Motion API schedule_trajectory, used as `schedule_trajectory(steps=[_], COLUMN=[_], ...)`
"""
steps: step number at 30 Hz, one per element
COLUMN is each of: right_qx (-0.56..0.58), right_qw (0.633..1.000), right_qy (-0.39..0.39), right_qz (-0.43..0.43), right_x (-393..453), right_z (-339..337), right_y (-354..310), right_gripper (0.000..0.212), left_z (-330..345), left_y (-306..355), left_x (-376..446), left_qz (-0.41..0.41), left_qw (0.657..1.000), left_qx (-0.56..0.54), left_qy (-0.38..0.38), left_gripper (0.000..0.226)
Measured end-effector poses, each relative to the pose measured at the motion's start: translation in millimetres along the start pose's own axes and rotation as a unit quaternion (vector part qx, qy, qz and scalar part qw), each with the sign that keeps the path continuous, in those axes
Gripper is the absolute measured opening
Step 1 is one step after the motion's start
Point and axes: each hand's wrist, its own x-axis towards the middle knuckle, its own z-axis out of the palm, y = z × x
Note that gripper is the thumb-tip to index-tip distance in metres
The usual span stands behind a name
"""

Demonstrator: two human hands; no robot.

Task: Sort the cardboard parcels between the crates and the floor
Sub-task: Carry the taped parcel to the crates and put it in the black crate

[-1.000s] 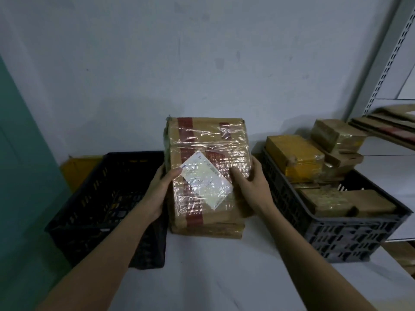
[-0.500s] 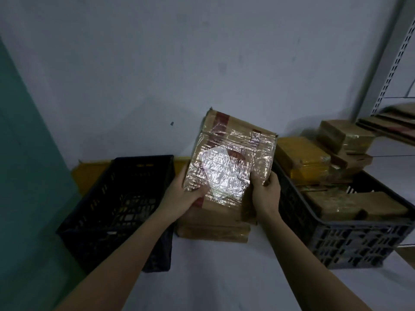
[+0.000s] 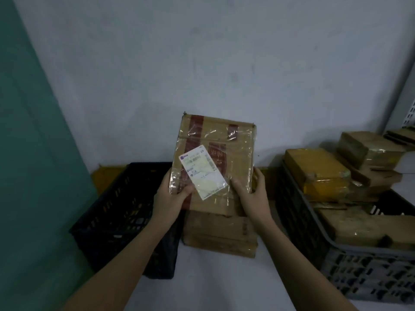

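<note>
Brown cardboard parcel (image 3: 220,158), plastic-wrapped with a white label (image 3: 202,173), is up off the floor stack (image 3: 221,234), tilted between the black crate (image 3: 125,212) and the grey crate (image 3: 336,261) full of parcels. Left hand (image 3: 171,198) grips its lower left edge, thumb on the front; right hand (image 3: 253,194) clasps the lower right edge, fingers curled around it.

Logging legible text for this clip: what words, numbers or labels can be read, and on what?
"59": top right corner of the white shipping label on the held parcel.
Rest of that label: too small to read.
Red print on the parcel's tape: blurred, unreadable.
Nothing else carries text.
</note>
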Motion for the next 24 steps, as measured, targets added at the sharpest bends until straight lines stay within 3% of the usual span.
schedule_trajectory(steps=[3, 7, 11, 13, 17, 20, 24], right_qx=[0.006, -0.001, -0.016, -0.033, -0.072, -0.092, -0.135], right_qw=[0.998, 0.995, 0.994, 0.993, 0.992, 0.991, 0.986], right_qy=[-0.063, -0.084, -0.091, -0.092, -0.079, -0.076, -0.097], right_qz=[-0.019, -0.054, -0.060, -0.069, -0.063, -0.053, -0.026], right_x=[3, 9, 18, 28, 51, 67, 96], right_z=[10, 38, 70, 87, 136, 181, 248], right_y=[1, 0, 0, 3, 15, 18, 30], right_gripper=[0.086, 0.078, 0.079, 0.075, 0.065, 0.065, 0.060], left_z=[-6, -25, -65, -91, -149, -195, -236], left_y=[0, -3, -13, -25, -65, -111, -174], left_x=[4, 12, 34, 50, 76, 96, 124], left_qz=[-0.013, -0.032, -0.093, -0.125, -0.114, -0.122, -0.174], left_qw=[0.999, 0.999, 0.995, 0.989, 0.973, 0.948, 0.897], left_qx=[-0.017, -0.004, 0.022, 0.060, 0.178, 0.284, 0.405], left_qy=[0.031, 0.035, 0.021, 0.045, 0.088, 0.078, 0.026], left_gripper=[0.050, 0.050, 0.076, 0.084, 0.056, 0.051, 0.061])
